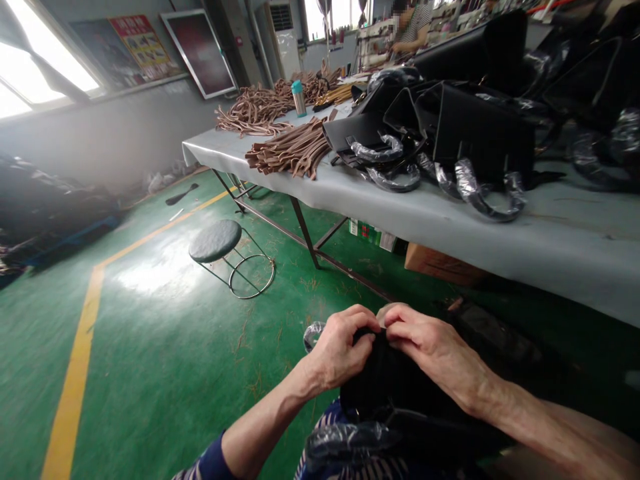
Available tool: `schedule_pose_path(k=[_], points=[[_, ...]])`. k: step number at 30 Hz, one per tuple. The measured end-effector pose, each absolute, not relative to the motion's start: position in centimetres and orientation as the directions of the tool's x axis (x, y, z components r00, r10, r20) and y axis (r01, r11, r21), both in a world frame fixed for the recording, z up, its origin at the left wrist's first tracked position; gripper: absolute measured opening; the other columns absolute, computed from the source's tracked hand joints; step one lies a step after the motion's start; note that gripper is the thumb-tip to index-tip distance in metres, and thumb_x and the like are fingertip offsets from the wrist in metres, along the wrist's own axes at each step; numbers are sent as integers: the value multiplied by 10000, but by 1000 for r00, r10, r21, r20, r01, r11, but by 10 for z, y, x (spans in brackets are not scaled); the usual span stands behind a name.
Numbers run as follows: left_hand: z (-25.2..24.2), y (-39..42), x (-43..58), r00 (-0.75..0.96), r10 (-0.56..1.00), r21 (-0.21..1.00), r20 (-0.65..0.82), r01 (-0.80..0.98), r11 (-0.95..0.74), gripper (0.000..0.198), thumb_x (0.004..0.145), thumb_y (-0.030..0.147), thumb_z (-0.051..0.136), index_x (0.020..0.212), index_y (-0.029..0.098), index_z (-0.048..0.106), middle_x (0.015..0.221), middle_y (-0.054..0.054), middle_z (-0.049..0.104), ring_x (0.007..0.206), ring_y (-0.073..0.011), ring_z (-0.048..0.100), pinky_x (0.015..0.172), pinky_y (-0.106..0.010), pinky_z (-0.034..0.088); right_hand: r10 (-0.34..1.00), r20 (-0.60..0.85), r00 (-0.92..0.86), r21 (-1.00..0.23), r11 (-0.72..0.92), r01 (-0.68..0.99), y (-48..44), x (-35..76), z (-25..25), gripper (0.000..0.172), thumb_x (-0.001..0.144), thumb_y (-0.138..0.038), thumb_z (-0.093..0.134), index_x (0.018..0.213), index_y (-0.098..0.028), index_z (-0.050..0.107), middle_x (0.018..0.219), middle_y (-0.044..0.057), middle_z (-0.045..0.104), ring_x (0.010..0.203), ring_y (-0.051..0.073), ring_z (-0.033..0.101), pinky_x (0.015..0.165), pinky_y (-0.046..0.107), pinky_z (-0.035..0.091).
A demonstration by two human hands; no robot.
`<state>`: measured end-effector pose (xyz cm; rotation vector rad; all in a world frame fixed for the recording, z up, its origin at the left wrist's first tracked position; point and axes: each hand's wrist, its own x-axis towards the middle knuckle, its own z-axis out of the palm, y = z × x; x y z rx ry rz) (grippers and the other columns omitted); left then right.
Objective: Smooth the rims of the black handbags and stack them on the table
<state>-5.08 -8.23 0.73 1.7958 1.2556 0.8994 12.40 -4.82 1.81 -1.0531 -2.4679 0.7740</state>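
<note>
A black handbag (385,373) rests on my lap, its plastic-wrapped handle (350,440) lying toward me. My left hand (345,343) pinches the bag's upper edge between thumb and fingers. Close beside it, my right hand (420,337) is closed on the same edge, fingertips nearly meeting the left ones. A small pale piece (384,313) shows just behind the fingertips; I cannot tell what it is. Another plastic-wrapped loop (313,335) sticks out left of my left hand. The bag's lower part is dark and hard to make out.
A grey-covered table (500,247) stands ahead, bearing black bags (480,133), brown strap bundles (295,147) and a teal-lidded bottle (299,100). A round stool (216,241) is on the green floor. Under the table sits a cardboard box (443,263). A person (414,30) works at the back.
</note>
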Motion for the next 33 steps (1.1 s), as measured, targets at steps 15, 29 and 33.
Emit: schedule_pose_path(k=[15, 29, 33], points=[[6, -85, -30, -9, 998, 752, 54, 658, -35, 74, 740, 185, 538, 689, 173, 591, 691, 12, 600, 658, -117, 532, 623, -228, 389, 721, 123, -681, -541, 624, 563, -57, 138, 8, 401, 780, -62, 409, 991, -317, 635, 1047, 11, 585, 966, 168, 527, 848, 333, 452], [-5, -92, -28, 48, 980, 797, 192, 576, -184, 123, 731, 46, 488, 710, 167, 505, 718, 15, 536, 723, -107, 496, 670, -210, 385, 831, 75, -551, -646, 461, 608, -47, 131, 15, 184, 829, -242, 454, 769, -245, 628, 816, 4, 604, 788, 148, 575, 719, 270, 460], [-8, -93, -28, 85, 965, 801, 249, 542, -255, 123, 794, 79, 455, 757, 167, 532, 816, -9, 541, 751, -96, 508, 691, -198, 406, 789, 169, -591, -560, 570, 602, -47, 128, 15, 196, 832, -205, 449, 793, -256, 634, 798, 5, 599, 781, 143, 572, 699, 259, 467]])
